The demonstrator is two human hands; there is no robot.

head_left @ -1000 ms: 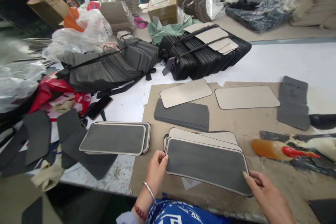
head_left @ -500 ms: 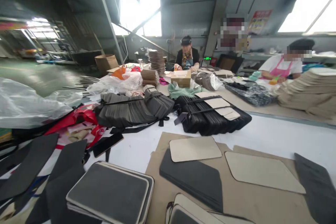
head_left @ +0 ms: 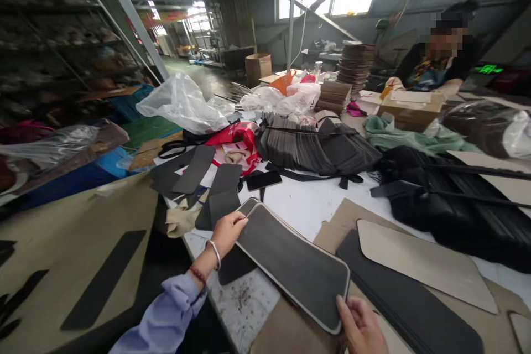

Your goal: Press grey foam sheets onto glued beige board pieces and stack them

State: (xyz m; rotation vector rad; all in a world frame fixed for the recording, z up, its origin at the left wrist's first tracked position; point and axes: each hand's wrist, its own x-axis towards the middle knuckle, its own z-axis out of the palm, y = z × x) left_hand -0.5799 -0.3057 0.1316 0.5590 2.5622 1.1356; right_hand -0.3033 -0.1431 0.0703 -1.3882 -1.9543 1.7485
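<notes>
My left hand [head_left: 226,230] grips the left end of a dark grey rectangular pad with a pale beige border [head_left: 290,263]. My right hand [head_left: 360,325] holds its right end near the bottom edge of the view. The pad hangs just above the table edge, partly over another bordered pad [head_left: 248,206] peeking out behind its far left corner. To the right lie a stack of plain dark grey sheets [head_left: 398,293] and a beige sheet [head_left: 418,263] on brown cardboard [head_left: 340,215].
Strapped bundles of dark pieces [head_left: 315,146] and a black bundle [head_left: 456,204] sit further back, with a phone [head_left: 264,180], loose dark offcuts [head_left: 194,168], red and clear plastic bags [head_left: 182,102]. A person [head_left: 440,61] works at a box [head_left: 409,110] across the table.
The view swung up from the table, then left and back down. Both hands, out of sight half a second ago, now hold one bordered pad raised near the left table edge.
</notes>
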